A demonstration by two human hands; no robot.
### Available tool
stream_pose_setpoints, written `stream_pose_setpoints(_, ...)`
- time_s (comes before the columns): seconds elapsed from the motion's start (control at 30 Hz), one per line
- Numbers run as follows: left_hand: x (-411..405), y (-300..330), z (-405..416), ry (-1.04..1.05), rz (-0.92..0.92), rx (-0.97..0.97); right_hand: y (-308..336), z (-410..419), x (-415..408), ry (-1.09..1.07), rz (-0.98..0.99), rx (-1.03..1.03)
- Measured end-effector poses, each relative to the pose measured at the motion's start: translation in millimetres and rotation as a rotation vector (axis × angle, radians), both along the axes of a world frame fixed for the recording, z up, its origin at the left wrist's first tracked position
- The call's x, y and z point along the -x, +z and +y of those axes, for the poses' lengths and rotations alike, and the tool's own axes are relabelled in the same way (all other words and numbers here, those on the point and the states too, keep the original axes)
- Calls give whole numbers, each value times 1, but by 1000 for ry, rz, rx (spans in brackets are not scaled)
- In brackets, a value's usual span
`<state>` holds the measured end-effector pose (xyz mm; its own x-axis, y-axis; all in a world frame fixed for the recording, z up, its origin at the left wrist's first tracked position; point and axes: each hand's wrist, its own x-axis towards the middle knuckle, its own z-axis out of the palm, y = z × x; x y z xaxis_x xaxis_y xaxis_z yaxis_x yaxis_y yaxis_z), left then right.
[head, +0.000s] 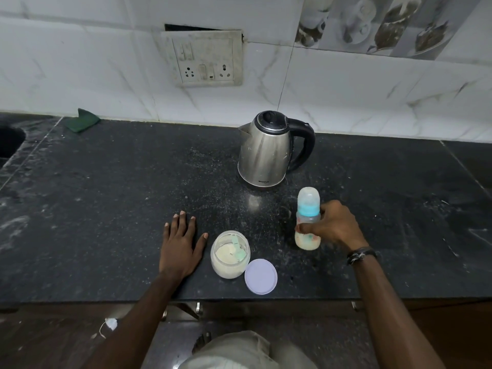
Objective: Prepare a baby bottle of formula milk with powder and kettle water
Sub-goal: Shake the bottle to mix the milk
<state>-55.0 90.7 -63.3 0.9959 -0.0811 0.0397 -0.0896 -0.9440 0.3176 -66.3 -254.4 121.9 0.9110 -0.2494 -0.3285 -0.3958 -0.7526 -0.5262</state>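
Right hand (336, 227) is gripping the capped baby bottle (308, 219), fingers clamped around it, standing upright near the kettle (269, 149). Left hand (180, 245) is lying flat, fingers spread, on the counter (106, 209) left of the open powder jar (230, 254); its lid (261, 276) is resting just right.

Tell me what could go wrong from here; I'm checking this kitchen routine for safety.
The powder jar stands open beside its lid near the counter edge, so a passing arm could tip it. The right hand grips the capped baby bottle; lumps may remain if it goes unshaken. The kettle may be hot.
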Motion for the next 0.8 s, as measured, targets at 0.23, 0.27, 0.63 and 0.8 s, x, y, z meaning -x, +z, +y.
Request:
stream_pose_setpoints(0.23, -1, 0, 0, -1, 0, 0, -1, 0, -1, 19, 36, 107)
stream_pose_setpoints(0.27, 0, 0, 0, -1, -1, 2, -1, 0, -2, 33, 38, 127)
stream_pose_setpoints(0.63, -2, -1, 0, 3, -7, -4, -7, 7, 1, 84, 29, -17)
stream_pose_setpoints(0.8, -1, -1, 1, 0, -3, -10, -6, 7, -1, 6, 26, 130)
